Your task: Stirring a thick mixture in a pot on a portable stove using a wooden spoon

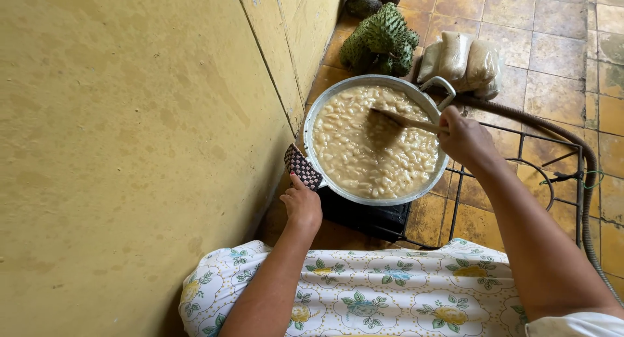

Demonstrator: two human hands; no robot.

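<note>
Head view: the right hand (463, 140) has a closed grip on the wooden spoon (395, 121), its bowl sunk in the bean stew filling the pot (311, 126) on the black burner (367, 217); the left hand (301, 204) pinches a checked cloth (302, 167) against the rim; best to stir slowly along the bottom, steadying the pot.

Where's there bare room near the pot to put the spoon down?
The open grate right of the pot, inside the hose, is bare. Bare floor tiles lie beyond the plastic bags. It is crowded behind the pot, where spiky green fruits and bags sit close. The left hand presses a checked cloth by the wall; the right hand holds the wooden spoon.
</note>
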